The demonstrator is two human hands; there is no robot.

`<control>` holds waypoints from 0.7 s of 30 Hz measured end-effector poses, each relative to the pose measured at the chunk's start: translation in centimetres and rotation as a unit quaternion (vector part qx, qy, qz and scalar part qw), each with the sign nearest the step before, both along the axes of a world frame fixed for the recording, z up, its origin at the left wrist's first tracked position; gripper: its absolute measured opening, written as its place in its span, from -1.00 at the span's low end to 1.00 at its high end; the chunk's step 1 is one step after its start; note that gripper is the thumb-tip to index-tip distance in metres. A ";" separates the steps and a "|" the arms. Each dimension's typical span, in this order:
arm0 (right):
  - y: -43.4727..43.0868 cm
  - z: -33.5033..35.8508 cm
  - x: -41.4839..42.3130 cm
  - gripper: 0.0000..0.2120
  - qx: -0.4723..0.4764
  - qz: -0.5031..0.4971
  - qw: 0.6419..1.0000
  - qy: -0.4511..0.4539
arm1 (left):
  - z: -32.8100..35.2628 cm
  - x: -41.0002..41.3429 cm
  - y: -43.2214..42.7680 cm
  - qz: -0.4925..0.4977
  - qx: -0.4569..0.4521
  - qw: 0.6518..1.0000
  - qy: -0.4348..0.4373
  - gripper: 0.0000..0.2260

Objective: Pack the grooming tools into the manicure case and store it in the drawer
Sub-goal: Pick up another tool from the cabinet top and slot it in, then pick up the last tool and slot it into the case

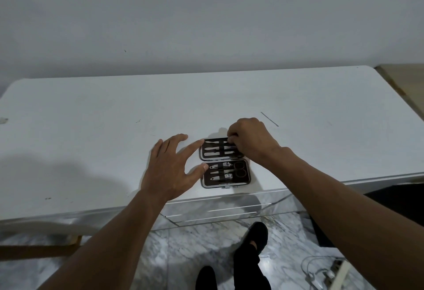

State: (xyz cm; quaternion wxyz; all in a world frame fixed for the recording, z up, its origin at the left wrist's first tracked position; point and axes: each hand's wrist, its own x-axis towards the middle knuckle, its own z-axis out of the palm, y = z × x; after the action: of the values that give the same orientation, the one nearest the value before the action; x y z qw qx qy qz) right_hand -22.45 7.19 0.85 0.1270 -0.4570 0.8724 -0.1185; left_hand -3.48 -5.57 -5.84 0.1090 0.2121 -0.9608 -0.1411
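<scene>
Right hand (251, 139): fingertips pinched on a slim tool (229, 146) at the far half of the manicure case (226, 163), apparently seating it under the strap. Left hand (171, 168): grip released, fingers spread, tips touching the case's left edge, likely to brace it. Case lies open near the surface's (91, 129) front edge; clippers and scissors (238, 169) fill the near half.
</scene>
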 end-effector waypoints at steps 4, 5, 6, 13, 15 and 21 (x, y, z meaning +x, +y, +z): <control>1.0 0.9 -1.5 -0.80 -0.023 -0.034 0.998 0.049 | -0.1 0.0 -0.1 -0.001 -0.005 1.000 -0.004 -0.45; 1.4 0.9 -2.1 -0.80 -0.016 -0.047 0.997 0.061 | -0.1 0.0 -0.1 -0.001 -0.004 1.000 -0.005 -0.45; 1.7 0.9 -2.7 -0.80 -0.006 -0.063 0.996 0.068 | -0.1 0.0 -0.1 -0.001 -0.002 1.000 -0.008 -0.44; 3.2 0.2 -5.6 -0.87 0.045 -0.120 0.989 0.070 | 0.1 0.0 -0.1 0.003 0.001 1.000 -0.020 -0.43; 3.4 0.1 -6.2 -0.82 0.055 -0.123 0.988 0.070 | 0.2 0.0 -0.1 0.003 0.001 1.000 -0.022 -0.44; 3.0 -0.2 -7.5 -0.74 0.051 -0.172 0.982 0.061 | 0.2 -0.1 -0.1 0.004 0.000 1.000 -0.026 -0.44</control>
State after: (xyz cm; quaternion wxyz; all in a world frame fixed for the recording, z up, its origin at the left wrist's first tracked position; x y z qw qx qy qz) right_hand -29.93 10.16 0.64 0.0743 -0.2998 0.9489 -0.0653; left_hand -3.55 -5.65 -5.63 0.0845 0.2195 -0.9626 -0.1347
